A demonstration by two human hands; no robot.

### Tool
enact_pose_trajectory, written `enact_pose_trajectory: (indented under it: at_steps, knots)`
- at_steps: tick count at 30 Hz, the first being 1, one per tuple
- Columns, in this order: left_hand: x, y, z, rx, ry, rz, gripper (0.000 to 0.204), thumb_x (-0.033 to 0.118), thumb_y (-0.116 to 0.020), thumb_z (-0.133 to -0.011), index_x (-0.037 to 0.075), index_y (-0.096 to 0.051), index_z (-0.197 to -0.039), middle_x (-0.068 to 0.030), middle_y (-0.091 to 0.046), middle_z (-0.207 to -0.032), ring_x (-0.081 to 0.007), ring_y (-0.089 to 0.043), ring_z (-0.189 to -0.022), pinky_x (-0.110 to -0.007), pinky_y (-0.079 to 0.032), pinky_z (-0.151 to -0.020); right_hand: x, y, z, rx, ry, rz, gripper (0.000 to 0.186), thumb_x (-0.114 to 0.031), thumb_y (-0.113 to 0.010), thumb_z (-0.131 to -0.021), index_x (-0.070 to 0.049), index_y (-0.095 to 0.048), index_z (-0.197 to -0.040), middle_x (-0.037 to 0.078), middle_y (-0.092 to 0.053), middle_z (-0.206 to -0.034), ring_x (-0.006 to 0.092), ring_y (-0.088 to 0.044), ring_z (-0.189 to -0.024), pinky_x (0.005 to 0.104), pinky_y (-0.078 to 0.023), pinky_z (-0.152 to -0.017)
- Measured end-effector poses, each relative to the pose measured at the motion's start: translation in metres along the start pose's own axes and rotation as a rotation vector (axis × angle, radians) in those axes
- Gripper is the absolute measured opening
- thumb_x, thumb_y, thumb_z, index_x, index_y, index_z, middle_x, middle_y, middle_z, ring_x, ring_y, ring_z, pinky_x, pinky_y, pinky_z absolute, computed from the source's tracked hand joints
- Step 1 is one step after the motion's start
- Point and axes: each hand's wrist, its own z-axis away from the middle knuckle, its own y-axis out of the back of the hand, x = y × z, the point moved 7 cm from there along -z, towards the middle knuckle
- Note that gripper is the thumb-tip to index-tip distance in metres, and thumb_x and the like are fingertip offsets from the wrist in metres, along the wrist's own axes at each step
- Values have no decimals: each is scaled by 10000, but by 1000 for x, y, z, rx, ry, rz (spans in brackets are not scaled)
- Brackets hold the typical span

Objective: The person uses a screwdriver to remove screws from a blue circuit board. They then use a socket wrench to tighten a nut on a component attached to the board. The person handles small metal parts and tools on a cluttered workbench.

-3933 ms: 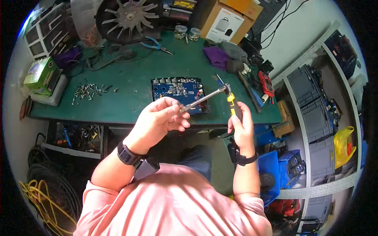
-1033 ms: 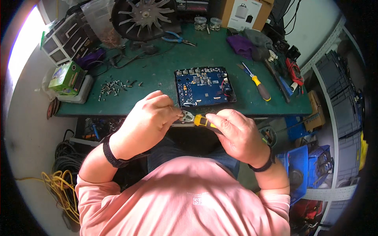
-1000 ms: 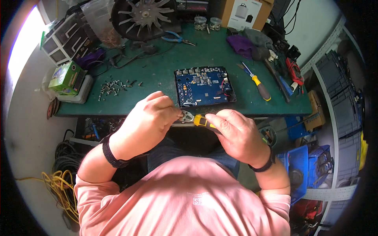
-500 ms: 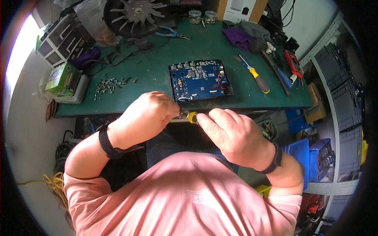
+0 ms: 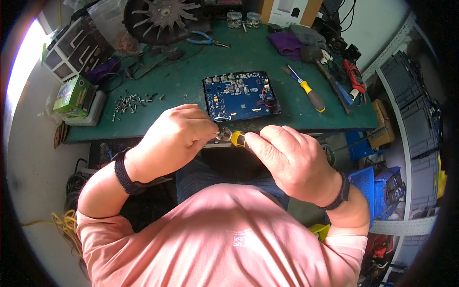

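In front of the bench edge, my right hand (image 5: 291, 158) is closed round a tool with a yellow-and-black handle (image 5: 238, 138). A small metal piece (image 5: 224, 133) shows at the handle's left end; its exact kind is unclear. My left hand (image 5: 179, 131) is closed, with its fingertips pinched at that metal piece, and what they grip is hidden. Just beyond my hands, a blue circuit board (image 5: 242, 98) lies in a dark shallow housing on the green bench. Neither hand touches the board.
Loose screws (image 5: 129, 104) lie left of the board. A screwdriver (image 5: 311, 95) rests to its right, and blue-handled pliers (image 5: 205, 40) lie behind. A finned fan wheel (image 5: 165, 16), two small jars (image 5: 234, 20) and purple cloth (image 5: 285, 45) stand along the back. Blue bins (image 5: 377, 191) sit at right.
My right hand has shifted slightly right and up, with the yellow handle. More of the metal piece now shows between my hands. My left hand has moved up slightly.
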Motion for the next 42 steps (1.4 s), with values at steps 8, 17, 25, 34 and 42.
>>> enact_pose_trajectory:
  at_steps: [8, 17, 25, 34, 42]
  knots:
    - [-12, -2, 2, 76, 289, 309, 400, -3, -758, -736, 9, -644, -1119, -73, -640, -871, -167, -614, -729, -292, -512, -666, 27, 15, 3, 50, -139, -170, 299, -15, -633, -776, 4, -614, -1074, 131, -575, -891, 297, -604, -737, 372, -516, -630]
    - [-40, -72, 15, 169, 617, 864, 201, 62, -744, -821, 1, -643, -983, 12, -620, -734, -41, -563, -655, -211, -483, -595, 39, 19, -18, 9, -185, -364, 294, -19, -701, -744, -29, -635, -1030, 129, -611, -876, 325, -633, -778, 394, -512, -661]
    - [-44, -95, 21, 206, 636, 1170, 110, 50, -708, -865, -29, -660, -925, -79, -677, -777, -136, -659, -633, -243, -543, -548, 66, 7, -27, -112, -326, -568, 281, -59, -742, -748, -25, -651, -1011, 132, -669, -886, 260, -663, -792, 333, -505, -698]
    - [-47, -89, 14, 336, 665, 1438, 202, 149, -679, -906, 21, -537, -972, -71, -647, -764, -113, -614, -545, -238, -501, -472, 88, -8, -46, -107, -160, -240, 378, -105, -765, -689, -64, -640, -1042, 79, -628, -900, 261, -615, -836, 350, -509, -721]
    - [-50, -92, 9, 368, 708, 1777, 285, 253, -572, -980, -5, -571, -1102, -120, -660, -772, -131, -592, -493, -233, -425, -392, 91, -33, -31, 31, -54, -20, 388, -108, -748, -709, -65, -606, -1068, 92, -605, -912, 298, -587, -849, 383, -503, -727]
